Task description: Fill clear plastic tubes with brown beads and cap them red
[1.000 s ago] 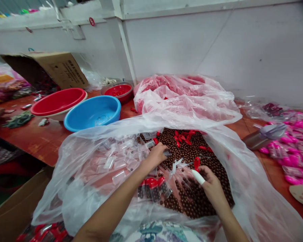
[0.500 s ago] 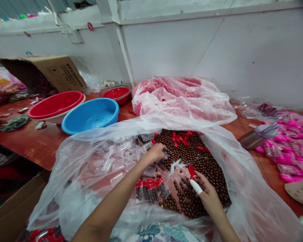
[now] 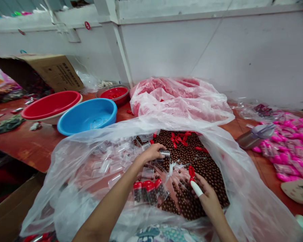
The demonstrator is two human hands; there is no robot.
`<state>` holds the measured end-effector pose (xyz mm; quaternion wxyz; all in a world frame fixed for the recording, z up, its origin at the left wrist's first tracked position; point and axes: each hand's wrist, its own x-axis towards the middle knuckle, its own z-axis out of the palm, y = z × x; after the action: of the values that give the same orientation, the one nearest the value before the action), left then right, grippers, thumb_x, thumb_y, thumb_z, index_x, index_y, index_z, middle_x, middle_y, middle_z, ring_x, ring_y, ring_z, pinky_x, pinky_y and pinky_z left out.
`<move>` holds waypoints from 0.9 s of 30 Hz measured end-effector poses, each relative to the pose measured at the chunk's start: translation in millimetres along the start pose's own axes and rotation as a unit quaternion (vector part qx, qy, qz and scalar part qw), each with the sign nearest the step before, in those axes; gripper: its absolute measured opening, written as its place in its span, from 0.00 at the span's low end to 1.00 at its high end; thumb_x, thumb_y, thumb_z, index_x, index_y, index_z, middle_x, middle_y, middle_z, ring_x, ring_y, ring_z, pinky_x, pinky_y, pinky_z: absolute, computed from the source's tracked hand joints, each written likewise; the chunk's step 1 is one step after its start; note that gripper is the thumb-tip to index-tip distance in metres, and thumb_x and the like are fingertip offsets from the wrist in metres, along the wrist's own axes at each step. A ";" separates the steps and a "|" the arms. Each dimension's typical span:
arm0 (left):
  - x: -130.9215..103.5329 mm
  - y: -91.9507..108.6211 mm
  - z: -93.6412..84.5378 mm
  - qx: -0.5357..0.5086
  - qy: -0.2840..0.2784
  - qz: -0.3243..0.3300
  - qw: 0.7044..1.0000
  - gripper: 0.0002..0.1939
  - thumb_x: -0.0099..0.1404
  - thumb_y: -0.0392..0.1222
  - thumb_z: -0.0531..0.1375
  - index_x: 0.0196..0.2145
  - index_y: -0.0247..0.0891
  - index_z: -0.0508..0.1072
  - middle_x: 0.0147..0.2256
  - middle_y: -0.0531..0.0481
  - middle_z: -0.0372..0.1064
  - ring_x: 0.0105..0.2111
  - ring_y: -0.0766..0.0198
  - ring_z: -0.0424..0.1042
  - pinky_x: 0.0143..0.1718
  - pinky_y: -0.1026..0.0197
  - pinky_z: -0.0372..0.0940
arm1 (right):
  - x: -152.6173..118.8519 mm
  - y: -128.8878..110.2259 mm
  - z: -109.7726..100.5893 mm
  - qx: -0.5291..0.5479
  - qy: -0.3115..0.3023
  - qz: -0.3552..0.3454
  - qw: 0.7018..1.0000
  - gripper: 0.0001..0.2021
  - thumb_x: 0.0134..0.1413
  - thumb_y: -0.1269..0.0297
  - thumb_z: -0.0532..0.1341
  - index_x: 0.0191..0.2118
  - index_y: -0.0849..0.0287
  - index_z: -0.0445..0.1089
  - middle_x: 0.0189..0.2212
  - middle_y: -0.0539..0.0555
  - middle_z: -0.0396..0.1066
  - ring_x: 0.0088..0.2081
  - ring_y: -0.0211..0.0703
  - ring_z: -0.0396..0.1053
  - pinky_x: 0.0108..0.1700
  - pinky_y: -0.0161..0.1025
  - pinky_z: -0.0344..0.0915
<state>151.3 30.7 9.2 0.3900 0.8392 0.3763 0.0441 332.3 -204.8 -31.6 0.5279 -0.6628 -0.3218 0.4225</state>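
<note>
My left hand is closed on a small clear plastic container, its mouth toward the brown balls. Between the thumb and fingers of my right hand is a red flip-top cap, its lid raised. A white covering wraps one finger of that hand. Below my left hand lie several filled containers with red caps. Empty clear containers are heaped to the left. Loose red caps rest on the balls at the back. All this lies on an opened clear plastic bag.
A blue basin and a red basin stand at the back left, near a cardboard box. Behind the balls sits a plastic bag of red pieces. At right are a tumbler and pink-capped packs.
My left hand has lifted slightly from the balls, and the clear container in it now shows plainly. My right hand keeps the red cap in nearly the same place. The view has shifted a little.
</note>
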 end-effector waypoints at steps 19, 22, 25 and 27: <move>0.3 34.3 31.5 -0.073 0.060 0.061 0.994 0.21 0.54 0.38 0.60 0.47 0.39 0.69 0.39 0.50 0.68 0.35 0.63 0.67 0.38 0.63 0.61 | 0.4 -15.4 -5.6 -0.041 0.060 -0.007 0.997 0.24 0.51 0.54 0.58 0.54 0.53 0.66 0.53 0.52 0.66 0.55 0.52 0.61 0.57 0.49 0.56; -7.9 45.7 39.4 -0.156 0.092 0.080 0.980 0.20 0.55 0.39 0.60 0.47 0.39 0.69 0.41 0.50 0.68 0.36 0.63 0.67 0.39 0.62 0.61 | 1.9 -19.3 -6.6 -0.038 0.057 -0.023 0.997 0.24 0.50 0.54 0.59 0.53 0.53 0.66 0.54 0.53 0.66 0.57 0.53 0.60 0.59 0.50 0.53; -17.8 58.8 47.7 -0.214 0.112 0.100 0.965 0.19 0.55 0.39 0.61 0.46 0.40 0.69 0.45 0.49 0.68 0.42 0.61 0.67 0.45 0.61 0.60 | 2.7 -25.3 -7.5 -0.043 0.038 -0.054 0.997 0.24 0.50 0.54 0.59 0.54 0.54 0.66 0.54 0.54 0.66 0.58 0.52 0.58 0.60 0.51 0.51; -24.6 66.5 54.1 -0.269 0.119 0.100 0.950 0.20 0.55 0.38 0.61 0.46 0.40 0.69 0.46 0.48 0.68 0.46 0.59 0.66 0.47 0.60 0.59 | 3.3 -29.7 -8.0 -0.052 0.034 -0.057 0.996 0.24 0.51 0.53 0.59 0.54 0.55 0.66 0.53 0.55 0.66 0.57 0.52 0.59 0.60 0.52 0.50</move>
<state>193.4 -46.7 22.9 0.5476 0.7250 0.3081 0.2822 341.5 -198.4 -2.8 0.5263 -0.6842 -0.3624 0.3514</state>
